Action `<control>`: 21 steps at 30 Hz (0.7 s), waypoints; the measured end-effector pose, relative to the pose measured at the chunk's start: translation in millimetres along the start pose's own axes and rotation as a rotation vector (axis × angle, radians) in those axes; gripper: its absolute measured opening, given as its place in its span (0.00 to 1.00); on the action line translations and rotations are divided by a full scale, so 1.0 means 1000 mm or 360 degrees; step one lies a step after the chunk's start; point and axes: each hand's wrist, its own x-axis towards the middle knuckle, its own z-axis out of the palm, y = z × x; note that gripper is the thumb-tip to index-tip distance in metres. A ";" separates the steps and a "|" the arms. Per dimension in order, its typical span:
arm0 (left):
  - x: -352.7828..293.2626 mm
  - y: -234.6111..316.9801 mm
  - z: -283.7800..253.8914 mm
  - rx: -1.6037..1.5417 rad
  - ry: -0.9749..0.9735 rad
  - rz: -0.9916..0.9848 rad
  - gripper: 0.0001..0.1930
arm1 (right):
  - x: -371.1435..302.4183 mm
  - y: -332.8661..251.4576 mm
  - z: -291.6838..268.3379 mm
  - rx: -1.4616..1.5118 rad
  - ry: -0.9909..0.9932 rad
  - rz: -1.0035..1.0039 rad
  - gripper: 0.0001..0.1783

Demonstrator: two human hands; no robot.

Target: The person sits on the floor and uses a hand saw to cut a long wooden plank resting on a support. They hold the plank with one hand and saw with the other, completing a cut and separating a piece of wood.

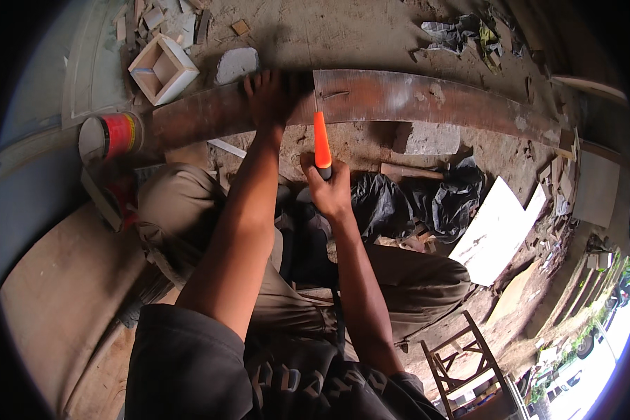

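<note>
A long reddish-brown wooden board (392,98) lies crosswise in front of me. My left hand (269,101) presses on it left of the middle, fingers spread toward its far edge. My right hand (327,185) is closed around the handle of what looks like a hand saw (321,140), bright orange with a black part. The blade shows only as a thin line, nearly edge-on, across the board just right of my left hand. How deep it sits in the wood I cannot tell.
A pale block (430,138) is at the board's near side. A can with a red label (119,135) stands near its left end; a wooden box frame (163,70) lies beyond. Black plastic (427,196), a white sheet (497,231) and wood scraps lie right. A wooden stool (465,364) stands lower right.
</note>
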 end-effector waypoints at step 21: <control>-0.001 -0.002 -0.002 -0.0146 -0.0064 -0.0039 0.22 | -0.004 -0.005 0.003 -0.0335 0.0168 -0.0099 0.09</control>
